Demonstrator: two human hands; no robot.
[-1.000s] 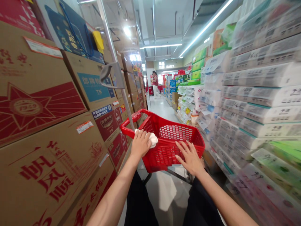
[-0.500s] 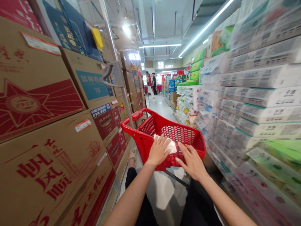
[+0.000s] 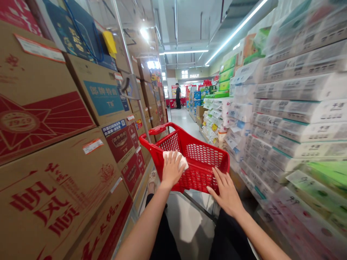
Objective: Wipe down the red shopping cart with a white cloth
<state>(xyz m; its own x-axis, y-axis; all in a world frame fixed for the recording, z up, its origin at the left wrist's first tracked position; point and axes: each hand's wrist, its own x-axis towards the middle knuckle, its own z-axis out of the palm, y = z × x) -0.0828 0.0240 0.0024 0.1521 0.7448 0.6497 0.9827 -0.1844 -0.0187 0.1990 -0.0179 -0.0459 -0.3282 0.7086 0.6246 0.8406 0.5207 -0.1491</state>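
Observation:
A red plastic shopping cart point(image 3: 199, 164) stands across the aisle in front of me, its handle end to the left. My left hand point(image 3: 172, 171) presses a folded white cloth point(image 3: 180, 159) against the cart's near side, below the rim, with the fingers laid over it. Whether it is fabric or paper I cannot tell. My right hand point(image 3: 226, 191) is open at the cart's near right corner, fingers spread and resting on or just beside the red wall; it holds nothing. The cart's basket shows nothing in it.
Stacked cardboard cartons point(image 3: 67, 184) line the left side, beside a metal post point(image 3: 132, 68). White wrapped tissue packs point(image 3: 300, 108) are piled high on the right. A person in dark clothes point(image 3: 178, 96) stands far down the aisle. A light shoe point(image 3: 152, 177) shows at lower left.
My left hand has slid left along the cart's side with the cloth. My right hand has moved slightly right and down to the corner. One of two distant people has left view.

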